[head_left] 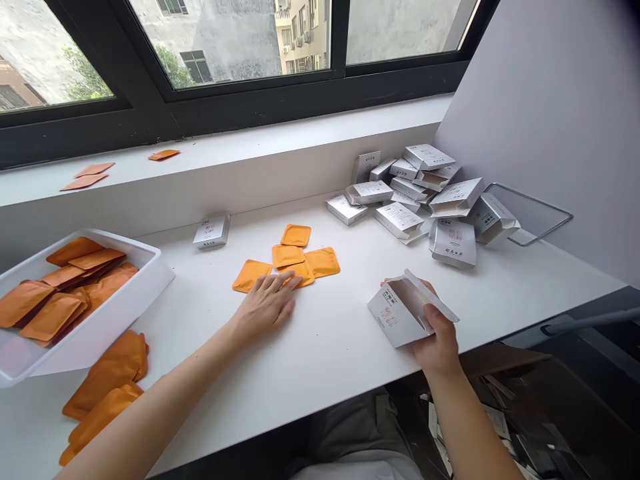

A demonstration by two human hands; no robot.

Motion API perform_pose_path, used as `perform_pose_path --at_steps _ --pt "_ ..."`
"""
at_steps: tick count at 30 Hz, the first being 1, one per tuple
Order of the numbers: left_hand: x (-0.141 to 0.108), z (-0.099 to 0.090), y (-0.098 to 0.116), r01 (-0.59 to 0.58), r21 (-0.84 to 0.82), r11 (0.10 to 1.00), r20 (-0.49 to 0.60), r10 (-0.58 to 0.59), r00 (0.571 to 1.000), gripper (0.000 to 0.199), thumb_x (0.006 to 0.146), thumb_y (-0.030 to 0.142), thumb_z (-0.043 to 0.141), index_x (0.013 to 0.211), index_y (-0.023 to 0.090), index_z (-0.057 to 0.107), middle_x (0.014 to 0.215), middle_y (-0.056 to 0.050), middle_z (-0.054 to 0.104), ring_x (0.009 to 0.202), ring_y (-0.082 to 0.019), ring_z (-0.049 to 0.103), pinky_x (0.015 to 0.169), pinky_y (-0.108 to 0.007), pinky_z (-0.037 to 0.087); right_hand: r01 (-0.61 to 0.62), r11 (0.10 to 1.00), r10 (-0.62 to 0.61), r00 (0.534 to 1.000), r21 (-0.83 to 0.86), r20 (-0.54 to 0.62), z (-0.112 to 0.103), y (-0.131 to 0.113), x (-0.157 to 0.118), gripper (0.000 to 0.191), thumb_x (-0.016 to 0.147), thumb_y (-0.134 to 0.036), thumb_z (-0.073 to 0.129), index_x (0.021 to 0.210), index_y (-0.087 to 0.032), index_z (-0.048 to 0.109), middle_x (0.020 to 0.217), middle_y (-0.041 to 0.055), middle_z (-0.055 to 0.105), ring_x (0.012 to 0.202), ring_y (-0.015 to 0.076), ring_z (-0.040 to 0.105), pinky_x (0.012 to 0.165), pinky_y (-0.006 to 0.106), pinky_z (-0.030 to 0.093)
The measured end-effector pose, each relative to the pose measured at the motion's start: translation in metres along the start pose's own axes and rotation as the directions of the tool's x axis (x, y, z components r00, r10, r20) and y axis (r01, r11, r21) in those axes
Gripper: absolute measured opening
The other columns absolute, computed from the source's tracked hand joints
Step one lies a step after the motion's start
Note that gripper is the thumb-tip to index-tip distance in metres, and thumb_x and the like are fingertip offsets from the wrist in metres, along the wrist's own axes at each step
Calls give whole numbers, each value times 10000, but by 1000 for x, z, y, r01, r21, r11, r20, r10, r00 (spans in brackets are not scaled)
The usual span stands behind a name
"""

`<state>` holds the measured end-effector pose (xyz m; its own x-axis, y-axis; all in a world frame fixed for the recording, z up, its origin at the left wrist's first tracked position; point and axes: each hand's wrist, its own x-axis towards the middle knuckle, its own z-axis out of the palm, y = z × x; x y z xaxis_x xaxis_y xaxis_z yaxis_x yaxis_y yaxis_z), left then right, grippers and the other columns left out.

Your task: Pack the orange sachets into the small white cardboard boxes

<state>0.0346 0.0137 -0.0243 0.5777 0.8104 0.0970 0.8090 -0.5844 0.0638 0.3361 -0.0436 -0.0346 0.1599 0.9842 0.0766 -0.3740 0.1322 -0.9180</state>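
Heads up, the open white box (pixel 395 313) clamped in the right hand (pixel 435 333) could crumple if squeezed harder, and the relaxed, flat left hand (pixel 265 308) could shove the orange sachets (pixel 323 262) askew.

I have the left hand (pixel 265 308) resting on orange sachets (pixel 305 263) on the tabletop (pixel 330 353), and the right hand (pixel 436 340) gripping an open white carton (pixel 397 312). A white tray (pixel 115 320) of more sachets sits far left, and a heap of cartons (pixel 415 193) lies far right.
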Motion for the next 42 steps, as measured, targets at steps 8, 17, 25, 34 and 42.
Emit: perform_pose_path --at_steps 8,17,25,34,42 --pt "29 3 18 -82 -40 996 25 83 996 496 986 414 259 1448 249 328 1496 -28 396 1348 -225 356 1107 -417 240 -9 1000 9 1000 23 -7 -1 1 0 374 791 -500 570 1109 -305 588 1073 36 655 1030 303 602 692 373 523" --pt "51 3 46 -152 -33 988 40 154 987 469 972 344 294 1400 183 395 1473 -69 418 1296 -241 414 1067 -402 300 1 1000 0 999 22 -34 0 1 -1 385 795 -495 551 1124 -296 580 1092 34 651 1076 313 588 763 402 534" --pt "30 -5 18 12 138 990 -60 -4 998 538 953 445 350 1427 190 362 1495 -92 390 1365 -293 336 1106 -443 241 -2 997 0 999 -73 -35 -3 2 -1 424 804 -547 496 1147 -305 558 1106 41 658 1026 326 622 748 432 535" --pt "-20 -22 -37 432 254 865 60 -460 886 576 941 534 263 1365 185 437 1215 -148 584 1013 -310 575 861 -410 391 -19 999 18 1000 -46 -21 4 -3 -2 394 761 -538 572 1051 -274 605 1142 64 660 1011 347 626 734 444 529" --pt "35 -12 -15 496 109 862 78 -504 860 665 903 640 236 1386 208 387 1153 -157 542 996 -305 565 813 -405 393 2 996 0 1000 -94 23 2 2 -1 355 769 -518 582 1050 -301 592 1108 39 676 1033 335 622 739 433 531"
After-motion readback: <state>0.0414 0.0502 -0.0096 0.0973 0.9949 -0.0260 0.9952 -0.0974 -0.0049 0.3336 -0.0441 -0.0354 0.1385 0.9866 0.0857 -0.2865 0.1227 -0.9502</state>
